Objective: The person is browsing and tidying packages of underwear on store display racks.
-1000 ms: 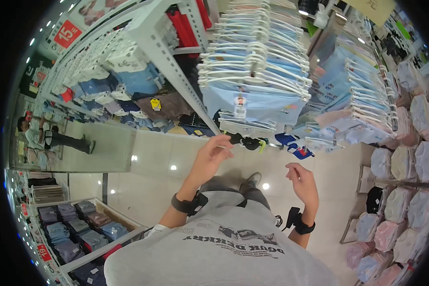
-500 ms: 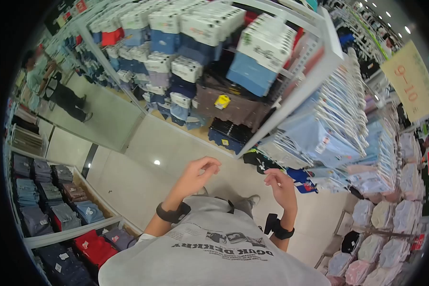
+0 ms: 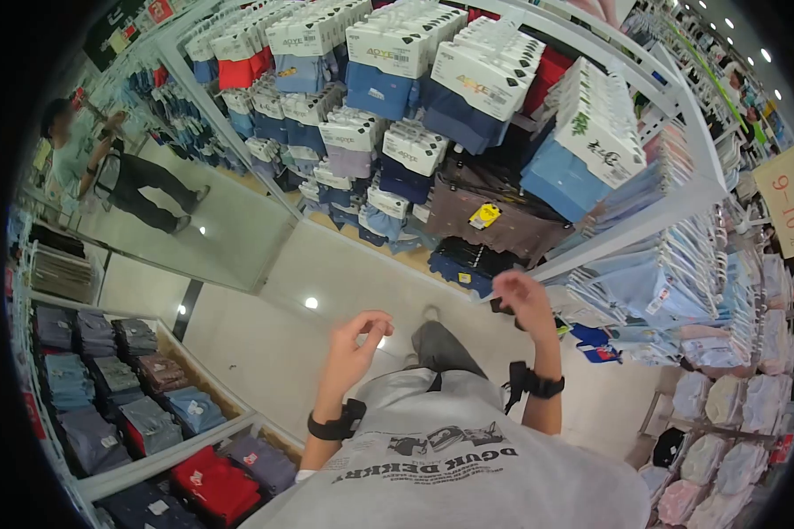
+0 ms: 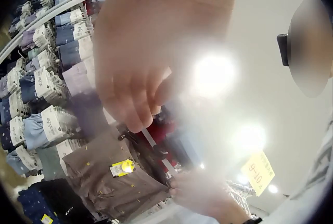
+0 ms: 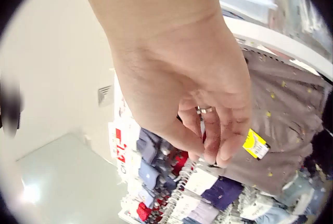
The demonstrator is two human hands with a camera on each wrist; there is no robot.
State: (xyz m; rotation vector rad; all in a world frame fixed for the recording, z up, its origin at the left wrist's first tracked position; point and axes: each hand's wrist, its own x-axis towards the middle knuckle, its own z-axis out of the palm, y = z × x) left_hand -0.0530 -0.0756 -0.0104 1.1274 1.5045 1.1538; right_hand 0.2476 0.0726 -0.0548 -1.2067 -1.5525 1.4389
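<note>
Hanging from the rack (image 3: 699, 145) right of upper centre in the head view, the brown shorts (image 3: 457, 201) are the clothes nearest your right hand (image 3: 529, 304), with a yellow tag (image 3: 483, 217) on their front. They sit at lower left in the left wrist view and on the right side of the right wrist view, where small yellow marks show clearly on the cloth.

Your right hand appears just below them in the head view, its fingers loosely bent around nothing. Only the right wrist view shows the ring (image 5: 206, 110) on one finger. Whether those fingertips touch the shorts, you cannot tell.

Your left hand (image 3: 351, 353) is lower, left of centre in the head view, over the pale floor (image 3: 229, 326); its fingers are relaxed, curved and holding nothing. The left wrist view also catches your right hand, blurred, at lower right.

Around the brown shorts, the head view shows blue shorts (image 3: 563, 172) to the right and dark clothes (image 3: 454, 269) beneath. Only that view takes in the folded clothes (image 3: 90, 441) at lower left. The yellow price sign (image 3: 783, 201) stands at its right edge, and at lower right in the left wrist view. The right wrist view has a red sign (image 5: 120, 144) left of centre instead, with an air vent (image 5: 105, 95) above it.
</note>
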